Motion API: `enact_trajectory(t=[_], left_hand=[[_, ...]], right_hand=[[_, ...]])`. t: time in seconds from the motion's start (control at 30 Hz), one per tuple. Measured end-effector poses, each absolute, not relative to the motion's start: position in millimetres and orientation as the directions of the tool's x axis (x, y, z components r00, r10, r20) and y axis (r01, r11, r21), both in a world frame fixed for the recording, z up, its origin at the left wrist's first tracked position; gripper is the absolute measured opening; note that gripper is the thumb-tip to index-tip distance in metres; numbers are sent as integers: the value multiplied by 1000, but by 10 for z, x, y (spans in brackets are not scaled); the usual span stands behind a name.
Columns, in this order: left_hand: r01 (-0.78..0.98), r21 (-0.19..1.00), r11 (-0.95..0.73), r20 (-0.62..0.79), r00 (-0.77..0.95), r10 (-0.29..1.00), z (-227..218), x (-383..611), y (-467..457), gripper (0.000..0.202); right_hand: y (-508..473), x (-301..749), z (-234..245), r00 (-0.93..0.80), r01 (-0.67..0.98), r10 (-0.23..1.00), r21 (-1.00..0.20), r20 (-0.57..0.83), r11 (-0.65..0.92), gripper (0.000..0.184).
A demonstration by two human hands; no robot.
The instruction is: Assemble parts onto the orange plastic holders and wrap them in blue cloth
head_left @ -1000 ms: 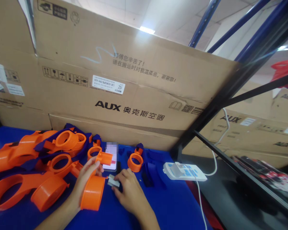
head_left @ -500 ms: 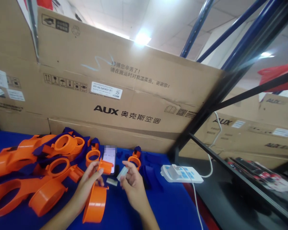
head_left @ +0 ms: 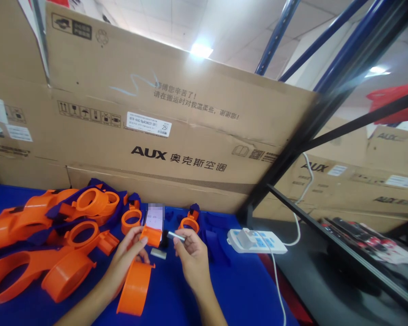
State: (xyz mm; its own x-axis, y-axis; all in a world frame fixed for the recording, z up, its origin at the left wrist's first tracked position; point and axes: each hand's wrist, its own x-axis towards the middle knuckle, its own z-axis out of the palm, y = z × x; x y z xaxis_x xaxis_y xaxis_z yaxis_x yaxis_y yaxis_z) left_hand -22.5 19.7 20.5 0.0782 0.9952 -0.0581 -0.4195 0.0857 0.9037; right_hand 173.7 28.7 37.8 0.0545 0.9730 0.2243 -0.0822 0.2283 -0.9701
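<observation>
My left hand (head_left: 131, 246) is closed around an orange plastic tape dispenser (head_left: 135, 290), whose wide ring hangs below the fingers and whose smaller end sticks out above the thumb. In a pinch between thumb and fingers, my right hand (head_left: 191, 251) has a small flat metallic piece (head_left: 175, 236), seen nearly edge-on. The piece is apart from the dispenser, to its right. Between the hands, a similar pale flat piece (head_left: 158, 253) lies on the blue table surface (head_left: 177, 299). Behind the dispenser stands a phone (head_left: 155, 217) with a lit screen, partly covered.
Several orange tape dispensers (head_left: 68, 276) are heaped on the left with dark blue parts. Another orange ring (head_left: 189, 225) stands behind my right hand. A white power strip (head_left: 256, 241) with a cable lies on the right. A large cardboard box (head_left: 177, 136) walls off the back.
The flat piece in my right hand has turned from showing its broad face to nearly edge-on. My left hand and the dispenser have barely moved.
</observation>
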Motion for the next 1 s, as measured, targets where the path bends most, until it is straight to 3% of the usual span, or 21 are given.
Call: enact_trajectory(t=[0.33, 0.47, 0.67, 0.87, 1.0], left_hand=[[-406, 903, 137, -88, 136, 987, 174, -191, 156, 54], [-450, 870, 199, -105, 225, 969, 140, -199, 161, 52], [-474, 853, 219, -21, 387, 922, 114, -174, 167, 46], [-575, 792, 203, 3, 337, 942, 130, -213, 166, 37], [-591, 779, 208, 9, 343, 939, 127, -240, 197, 41]], right_hand=[[312, 1731, 350, 51, -35, 974, -975, 219, 221, 28], [327, 1717, 321, 68, -41, 968, -968, 243, 246, 23], [244, 1604, 292, -14, 24, 941, -940, 339, 339, 16], [201, 1613, 406, -158, -40, 927, -940, 341, 339, 29], [185, 1633, 469, -165, -39, 931, -946, 325, 323, 22]])
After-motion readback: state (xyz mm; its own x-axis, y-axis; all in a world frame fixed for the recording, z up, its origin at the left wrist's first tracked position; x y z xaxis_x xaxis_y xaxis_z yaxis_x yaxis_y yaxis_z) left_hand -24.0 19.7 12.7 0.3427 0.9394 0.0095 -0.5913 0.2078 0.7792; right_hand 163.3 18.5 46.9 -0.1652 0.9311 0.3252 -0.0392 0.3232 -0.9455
